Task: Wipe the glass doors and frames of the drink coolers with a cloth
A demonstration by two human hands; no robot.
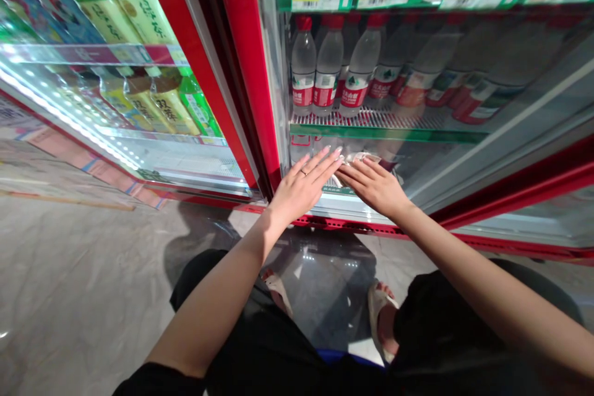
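While both bare forearms angle inward from the lower corners, the two hands meet at centre, low in front of a red-framed, glass-fronted drinks cooler (260, 68). Left hand (302, 184): back up, fingers straight and close together, pointing up and to the right, thin ring (304, 171) on one finger, wrist nearly in line with the forearm. Right hand (375, 187): back up too, fingers straight, pointing up and to the left, wrist slightly bent. Fingertips come together, maybe overlapping; palms hidden. Both hands flattened, not curled around anything; no grip visible on either. Can't tell whether they touch the glass. Pale, crumpled-looking patch (371, 156) just past the right fingertips, object or reflection unclear. Nearest goods: clear plastic bottles with red caps and red-and-white labels (355, 74), upright inside the cooler on a ribbed shelf with a green front edge (390, 132), above and beyond the hands. Second red-framed cooler with green and yellow drinks (185, 31) to the left. Below: black-clothed legs (440, 328), light open-toed sandals (377, 315), glossy grey floor (83, 278).
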